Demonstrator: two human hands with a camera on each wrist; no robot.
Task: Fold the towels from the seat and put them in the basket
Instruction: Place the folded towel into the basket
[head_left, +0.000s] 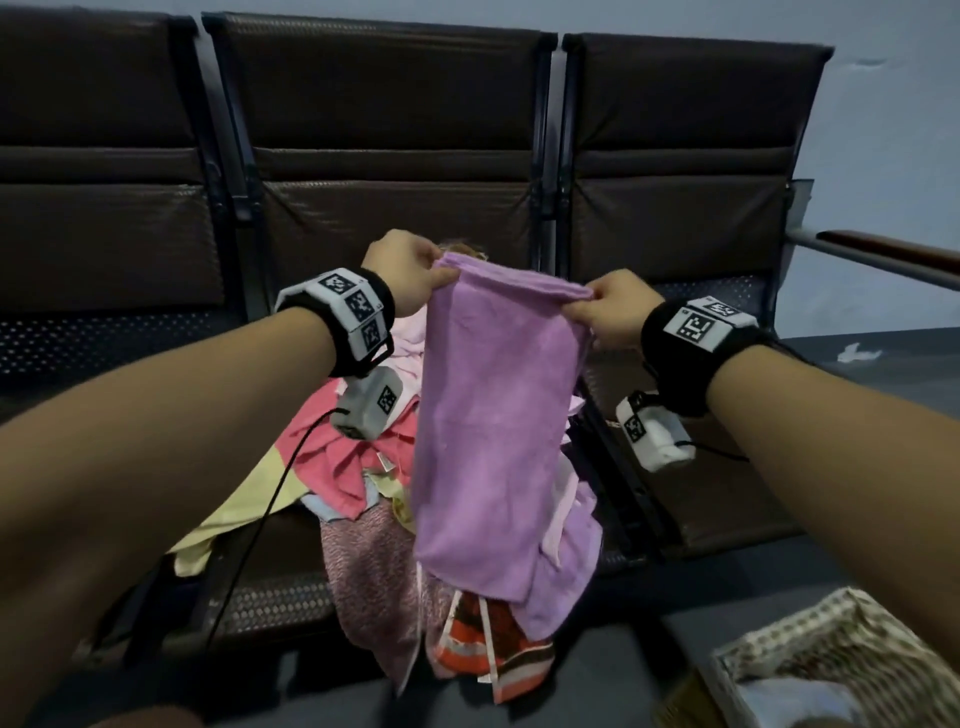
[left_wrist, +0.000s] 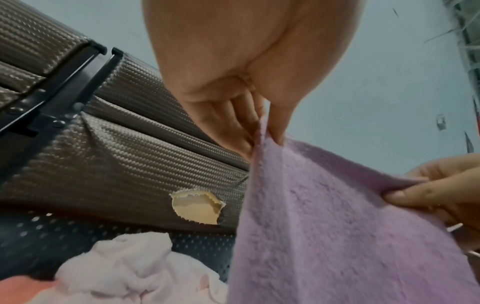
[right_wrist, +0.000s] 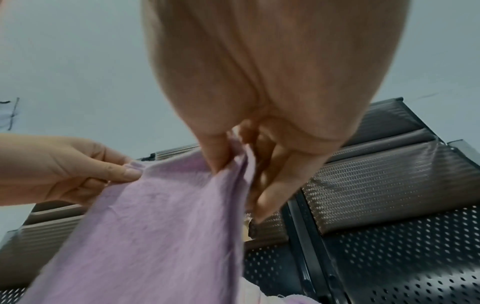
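A lilac towel (head_left: 493, 415) hangs folded lengthwise in front of me, above the middle seat (head_left: 280, 592). My left hand (head_left: 410, 275) pinches its top left corner, and my right hand (head_left: 602, 312) pinches the top right corner. In the left wrist view the left hand (left_wrist: 262, 131) grips the lilac towel (left_wrist: 324, 236) between thumb and fingers. In the right wrist view the right hand (right_wrist: 233, 162) pinches the lilac towel (right_wrist: 155, 226) the same way. Under it on the seat lies a heap of towels (head_left: 353, 467) in pink, yellow, pale pink and patterned cloth. The basket (head_left: 841, 665) sits at the bottom right.
A row of three dark padded seats runs along a pale blue wall; the right seat (head_left: 727, 493) holds nothing. The middle backrest has a tear (left_wrist: 197, 207) showing yellow foam. A wooden armrest (head_left: 883, 254) juts out at the far right. Some patterned cloth hangs over the seat's front edge.
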